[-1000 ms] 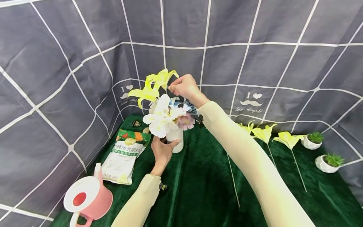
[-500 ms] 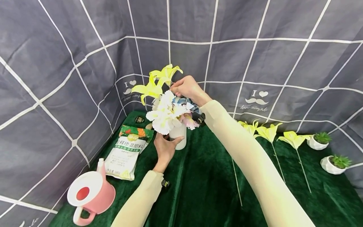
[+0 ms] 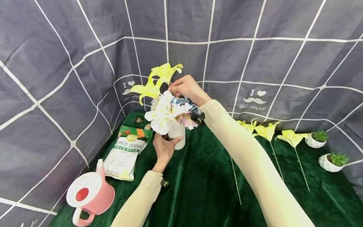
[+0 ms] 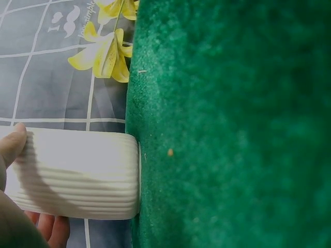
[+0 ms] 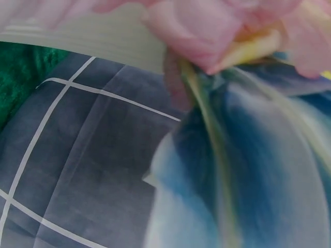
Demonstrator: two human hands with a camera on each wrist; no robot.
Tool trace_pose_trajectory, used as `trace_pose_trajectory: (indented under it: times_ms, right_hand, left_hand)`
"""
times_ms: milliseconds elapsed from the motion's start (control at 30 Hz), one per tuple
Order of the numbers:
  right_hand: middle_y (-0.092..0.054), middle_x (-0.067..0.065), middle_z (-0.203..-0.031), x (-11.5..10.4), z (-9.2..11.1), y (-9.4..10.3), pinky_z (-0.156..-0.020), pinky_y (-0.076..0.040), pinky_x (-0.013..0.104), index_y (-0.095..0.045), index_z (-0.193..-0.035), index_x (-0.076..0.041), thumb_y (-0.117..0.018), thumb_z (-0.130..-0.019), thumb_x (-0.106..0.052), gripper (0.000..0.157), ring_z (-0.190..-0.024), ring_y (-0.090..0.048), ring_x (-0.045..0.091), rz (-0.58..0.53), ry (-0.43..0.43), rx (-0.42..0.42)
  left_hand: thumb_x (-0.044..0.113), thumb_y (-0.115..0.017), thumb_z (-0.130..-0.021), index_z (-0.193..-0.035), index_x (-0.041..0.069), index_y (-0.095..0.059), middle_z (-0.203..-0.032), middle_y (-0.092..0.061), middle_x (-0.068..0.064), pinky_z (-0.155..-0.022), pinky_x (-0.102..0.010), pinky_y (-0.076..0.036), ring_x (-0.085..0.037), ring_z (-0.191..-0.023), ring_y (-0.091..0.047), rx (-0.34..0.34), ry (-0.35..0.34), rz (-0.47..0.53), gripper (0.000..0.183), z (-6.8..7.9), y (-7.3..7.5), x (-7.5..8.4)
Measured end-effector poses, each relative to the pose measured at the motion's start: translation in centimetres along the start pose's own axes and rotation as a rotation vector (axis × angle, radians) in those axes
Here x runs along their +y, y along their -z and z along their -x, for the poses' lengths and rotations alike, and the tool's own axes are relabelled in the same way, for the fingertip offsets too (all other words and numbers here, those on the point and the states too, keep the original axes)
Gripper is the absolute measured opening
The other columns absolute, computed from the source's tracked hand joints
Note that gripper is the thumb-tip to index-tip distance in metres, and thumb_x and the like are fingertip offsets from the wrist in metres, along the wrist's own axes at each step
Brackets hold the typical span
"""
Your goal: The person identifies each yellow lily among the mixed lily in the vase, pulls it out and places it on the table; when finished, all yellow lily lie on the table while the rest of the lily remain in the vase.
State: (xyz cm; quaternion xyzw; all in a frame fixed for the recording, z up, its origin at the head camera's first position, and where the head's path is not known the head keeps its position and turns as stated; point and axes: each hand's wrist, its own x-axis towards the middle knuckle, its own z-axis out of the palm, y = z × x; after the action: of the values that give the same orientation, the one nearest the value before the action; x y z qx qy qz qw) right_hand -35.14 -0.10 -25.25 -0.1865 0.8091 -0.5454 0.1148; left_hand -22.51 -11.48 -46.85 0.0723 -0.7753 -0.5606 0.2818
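A white ribbed vase [image 3: 178,135] stands on the green cloth, filled with artificial flowers. My left hand [image 3: 164,148] grips it low down, thumb on the near side; the left wrist view shows the vase [image 4: 83,175] between thumb and fingers. Above the bouquet, my right hand [image 3: 187,88] pinches the stem of a yellow lily [image 3: 165,72]. A second yellow lily [image 3: 148,90] leans left beside it. White flowers [image 3: 163,113], a pink flower [image 3: 187,120] and a blue flower [image 3: 185,103] fill the vase mouth. In the right wrist view, the blue flower [image 5: 248,170] hides my right fingers.
A pink watering can [image 3: 97,195] and a fertilizer bag [image 3: 123,154] are at the left. Several yellow lilies, one a cut-stem lily [image 3: 290,137], lie at the right near two potted succulents [image 3: 333,161]. A grey grid curtain [image 3: 221,60] surrounds the cloth [image 3: 204,189].
The right hand and the pinched lily have shifted slightly against the bouquet, the lily's head now closer over the white flowers. The left hand keeps its grip on the vase. The head view moved slightly.
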Motion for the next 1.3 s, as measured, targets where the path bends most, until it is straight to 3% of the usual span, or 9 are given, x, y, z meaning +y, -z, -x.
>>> trace_pose_trajectory:
  times_ms: [267, 433, 600, 767, 1000, 1300]
  right_hand:
    - [-0.077, 0.015, -0.097, -0.5, 0.2, 0.3, -0.079, -0.059, 0.025, -0.079, -0.104, -0.003, -0.077, -0.09, -0.019, 0.022, -0.091, -0.072, 0.026, 0.004, 0.01, 0.046]
    - [-0.078, 0.013, -0.094, -0.8, 0.5, 1.0, -0.086, -0.057, 0.025, -0.079, -0.103, -0.007, -0.077, -0.09, -0.021, 0.019, -0.091, -0.074, 0.024, 0.01, 0.024, 0.084]
    - [-0.079, 0.005, -0.089, -1.4, 0.5, 1.6, -0.082, -0.062, 0.026, -0.078, -0.105, -0.002, -0.078, -0.089, -0.017, 0.022, -0.083, -0.077, 0.017, -0.085, 0.03, 0.108]
    - [-0.079, 0.011, -0.096, -1.9, 0.8, 2.1, -0.079, -0.063, 0.027, -0.077, -0.106, 0.001, -0.077, -0.089, -0.013, 0.022, -0.075, -0.076, 0.011, -0.166, 0.043, 0.142]
    - [-0.077, 0.004, -0.086, -2.0, 1.2, 3.1, -0.079, -0.063, 0.026, -0.077, -0.102, 0.0, -0.077, -0.088, -0.008, 0.016, -0.073, -0.074, 0.011, -0.291, 0.088, 0.223]
    - [-0.075, 0.003, -0.081, -2.3, 2.1, 4.9, -0.077, -0.063, 0.025, -0.076, -0.094, -0.001, -0.078, -0.086, -0.005, 0.009, -0.07, -0.072, 0.013, -0.428, 0.17, 0.311]
  left_hand:
    - [0.028, -0.096, -0.066, -0.132, 0.013, -0.058, -0.127, -0.063, -0.009, -0.096, -0.046, -0.059, -0.028, -0.119, -0.064, -0.003, 0.014, 0.001, 0.078, 0.2, 0.1, 0.0]
    - [0.027, -0.096, -0.066, -0.132, 0.014, -0.058, -0.128, -0.063, -0.009, -0.097, -0.045, -0.059, -0.028, -0.119, -0.064, -0.004, 0.011, 0.001, 0.078, 0.1, 0.2, -0.1]
    - [0.027, -0.096, -0.066, -0.133, 0.013, -0.057, -0.129, -0.063, -0.009, -0.097, -0.045, -0.059, -0.029, -0.12, -0.064, -0.004, 0.008, 0.002, 0.079, 0.0, 0.3, -0.1]
    - [0.028, -0.096, -0.066, -0.133, 0.013, -0.057, -0.128, -0.063, -0.01, -0.097, -0.045, -0.059, -0.029, -0.119, -0.064, -0.008, 0.011, -0.012, 0.079, 0.0, 0.4, -0.1]
    - [0.027, -0.097, -0.065, -0.132, 0.011, -0.057, -0.125, -0.063, -0.012, -0.095, -0.047, -0.06, -0.031, -0.116, -0.066, 0.0, 0.015, -0.022, 0.08, -0.1, 0.4, -0.3]
    - [0.027, -0.097, -0.065, -0.129, 0.009, -0.058, -0.122, -0.064, -0.013, -0.092, -0.047, -0.061, -0.032, -0.113, -0.068, 0.0, 0.022, -0.032, 0.077, 0.0, 0.4, -0.2]
